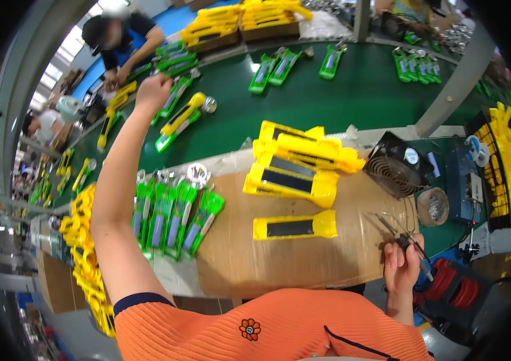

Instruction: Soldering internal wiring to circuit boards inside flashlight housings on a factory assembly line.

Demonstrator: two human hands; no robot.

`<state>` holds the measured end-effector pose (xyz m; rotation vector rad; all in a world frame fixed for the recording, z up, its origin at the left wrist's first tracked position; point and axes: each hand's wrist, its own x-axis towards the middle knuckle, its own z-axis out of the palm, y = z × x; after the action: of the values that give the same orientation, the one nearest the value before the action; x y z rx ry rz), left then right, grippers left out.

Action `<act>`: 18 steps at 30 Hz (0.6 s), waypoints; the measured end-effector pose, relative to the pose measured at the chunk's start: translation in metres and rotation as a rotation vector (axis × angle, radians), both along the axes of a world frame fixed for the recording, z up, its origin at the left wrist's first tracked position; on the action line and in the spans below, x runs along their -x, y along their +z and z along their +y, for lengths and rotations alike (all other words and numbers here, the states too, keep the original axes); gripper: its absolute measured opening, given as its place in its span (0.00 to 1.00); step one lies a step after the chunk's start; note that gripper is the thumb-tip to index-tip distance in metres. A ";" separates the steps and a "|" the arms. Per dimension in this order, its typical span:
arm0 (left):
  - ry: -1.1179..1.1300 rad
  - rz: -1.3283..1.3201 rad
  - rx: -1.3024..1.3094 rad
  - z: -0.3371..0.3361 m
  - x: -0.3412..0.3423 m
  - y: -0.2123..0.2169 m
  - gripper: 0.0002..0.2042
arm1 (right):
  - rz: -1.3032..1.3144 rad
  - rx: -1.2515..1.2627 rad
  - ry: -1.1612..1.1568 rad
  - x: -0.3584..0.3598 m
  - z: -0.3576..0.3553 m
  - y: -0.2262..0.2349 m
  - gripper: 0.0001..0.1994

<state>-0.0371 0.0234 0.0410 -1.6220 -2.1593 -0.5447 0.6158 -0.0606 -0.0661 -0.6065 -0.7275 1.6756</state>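
Note:
My left arm reaches far out over the green conveyor belt (231,114). My left hand (154,90) is closed there, against a green housing (176,96) with a battery in it; what its fingers hold, if anything, is hidden. At the right edge of the cardboard-covered bench (231,259), my right hand (403,262) grips a soldering iron (387,225), its thin metal tip pointing up and left. Between the hands, a single yellow housing with a dark panel (291,227) lies on the cardboard. Behind it is a pile of similar yellow housings (294,174).
Several green housings (174,219) with batteries line the cardboard's left. A black fan (393,163), a round tub (433,206), a blue soldering station (465,189) and a solder spool (478,150) stand right. A co-worker (126,45) sits across the belt. A metal post (463,84) rises behind.

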 end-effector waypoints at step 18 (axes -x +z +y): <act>0.065 0.132 0.074 0.026 0.069 -0.022 0.17 | 0.027 -0.065 0.043 -0.004 0.000 0.000 0.06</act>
<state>-0.1060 0.0494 0.0190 -1.5730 -2.1491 -0.3323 0.6197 -0.0601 -0.0661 -0.5247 -0.7776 1.6900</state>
